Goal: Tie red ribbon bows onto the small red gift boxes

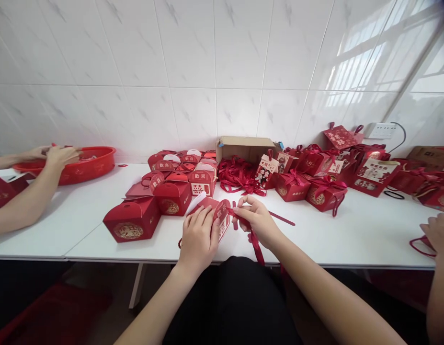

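Observation:
My left hand (pixel 199 239) wraps over a red gift box (pixel 222 221) with white lettering near the table's front edge, its fingers closed on the box. At the box's right side, my right hand (pixel 258 219) pinches a dark red ribbon (pixel 256 247), whose tail hangs down past the table edge. Part of the gift box is hidden under my left hand. Flat red strips (pixel 282 218) lie on the table just behind my right hand. Close by on the left stand more red gift boxes (pixel 131 220) with gold round emblems.
An open cardboard box (pixel 246 142) by the wall spills a heap of red ribbons (pixel 239 173). Ribbon-tied boxes (pixel 325 194) crowd the right. A co-worker's hands reach into a red basin (pixel 88 167) at left; another person's hand (pixel 439 232) shows at right. A power strip (pixel 380 130) sits behind.

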Demonstrator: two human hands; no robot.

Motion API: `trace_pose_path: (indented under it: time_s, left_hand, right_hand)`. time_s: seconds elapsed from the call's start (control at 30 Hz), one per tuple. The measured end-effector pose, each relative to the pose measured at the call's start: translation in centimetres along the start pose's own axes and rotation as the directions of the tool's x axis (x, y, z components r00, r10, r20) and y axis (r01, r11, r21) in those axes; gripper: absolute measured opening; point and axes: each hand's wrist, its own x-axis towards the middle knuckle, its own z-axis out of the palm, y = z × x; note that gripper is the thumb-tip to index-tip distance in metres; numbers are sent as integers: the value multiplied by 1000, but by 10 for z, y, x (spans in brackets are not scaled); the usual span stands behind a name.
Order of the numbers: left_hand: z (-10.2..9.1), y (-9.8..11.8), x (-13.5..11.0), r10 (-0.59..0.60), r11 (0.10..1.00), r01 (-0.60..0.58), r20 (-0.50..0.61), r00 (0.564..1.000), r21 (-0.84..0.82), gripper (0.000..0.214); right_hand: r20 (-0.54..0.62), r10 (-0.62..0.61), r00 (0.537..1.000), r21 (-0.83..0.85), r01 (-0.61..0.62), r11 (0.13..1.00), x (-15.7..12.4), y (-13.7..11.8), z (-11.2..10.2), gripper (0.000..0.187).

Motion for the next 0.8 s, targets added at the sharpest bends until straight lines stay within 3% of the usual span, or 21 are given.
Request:
trace_pose_path:
  time_s: [0.33, 0.57, 0.8]
  left_hand:
    - [6, 0, -5, 15, 1000, -15, -18, 1000, 11, 42]
    - [2, 11, -11, -8, 1000, 8, -9, 1000, -17, 42]
    - [-11, 21, -8, -47, 990, 53, 47, 998, -130, 41]
  right_hand:
    - [-10, 45, 999, 1, -45, 999, 9, 2, 11, 30]
    - [-3, -4, 1000, -13, 4, 1000, 9, 3, 11, 29]
    - [78, -37, 996, -154, 49, 987, 7, 2, 5, 35]
